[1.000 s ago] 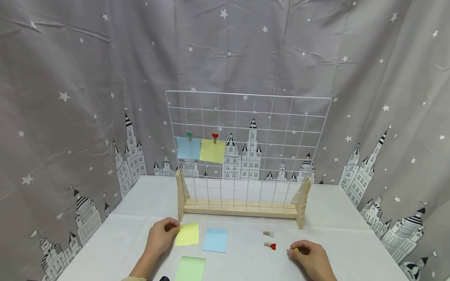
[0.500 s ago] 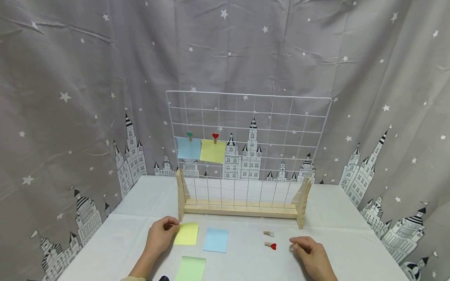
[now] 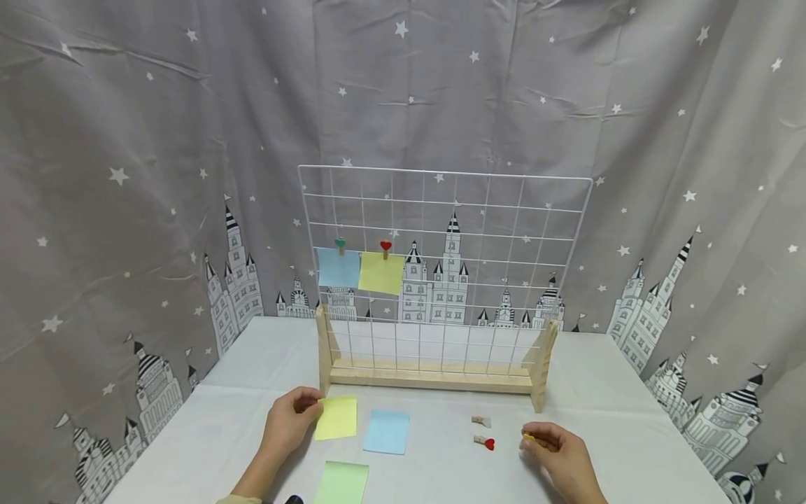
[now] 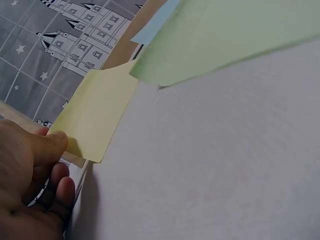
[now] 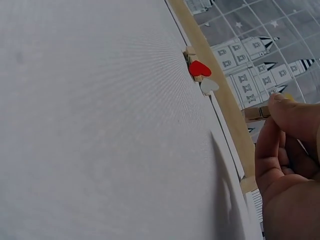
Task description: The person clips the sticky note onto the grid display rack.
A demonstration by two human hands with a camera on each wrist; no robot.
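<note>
My left hand [image 3: 290,422] pinches the near-left edge of a yellow sticky note [image 3: 336,418] between thumb and finger; the left wrist view shows the thumb on top of the yellow note [image 4: 97,110]. In my right hand [image 3: 560,455] a small wooden clothespin [image 5: 257,114] with a yellow decoration is pinched between thumb and fingers, mostly covered by them. Left of that hand lie two more clothespins, one with a red heart [image 3: 484,442] and one with a pale grey heart [image 3: 481,421]. A blue note [image 3: 387,432] and a green note [image 3: 342,482] lie near the left hand.
A white wire grid [image 3: 443,287] stands upright in a wooden base [image 3: 431,378] behind the hands. A blue note [image 3: 338,268] and a yellow note [image 3: 380,273] hang on it from heart clothespins. A dark rounded object [image 3: 294,500] shows at the bottom edge.
My right hand has shifted slightly right and turned the clothespin in its fingers. The left hand stays almost still, and the yellow note in it has moved only slightly.
</note>
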